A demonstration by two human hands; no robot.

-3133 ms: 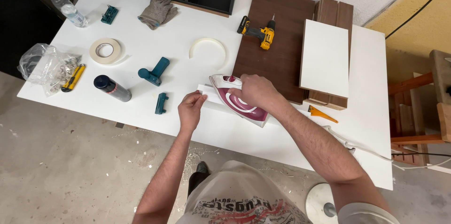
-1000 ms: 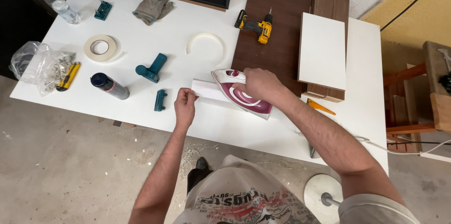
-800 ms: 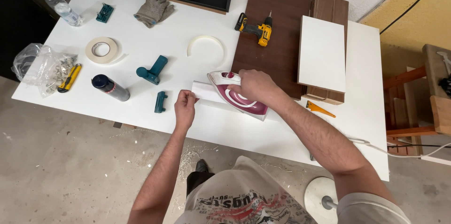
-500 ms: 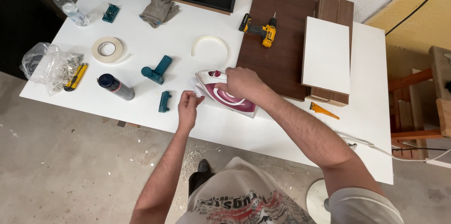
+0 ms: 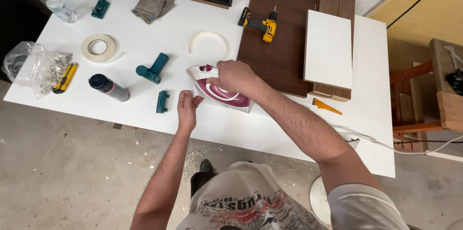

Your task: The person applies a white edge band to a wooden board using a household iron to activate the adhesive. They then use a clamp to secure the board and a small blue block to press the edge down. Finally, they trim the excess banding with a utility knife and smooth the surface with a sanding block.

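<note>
A white and maroon clothes iron (image 5: pixel 217 90) lies flat on the white table (image 5: pixel 270 128), nose pointing left. My right hand (image 5: pixel 235 76) grips its handle from above. My left hand (image 5: pixel 187 107) rests on the table just left of the iron's nose, fingertips pinching the end of a thin white strip that runs under the iron. Most of the strip is hidden beneath the iron.
A teal clamp piece (image 5: pixel 162 101), a teal handle tool (image 5: pixel 153 68), a dark spray can (image 5: pixel 109 87), a tape roll (image 5: pixel 99 47) and a white edging coil (image 5: pixel 208 43) lie to the left. A yellow drill (image 5: pixel 259 21) sits on brown boards (image 5: pixel 284 42). An orange scraper (image 5: pixel 326 106) lies to the right.
My right hand has slid the iron leftward along the strip, toward my left hand. My left hand has stayed at the strip's end.
</note>
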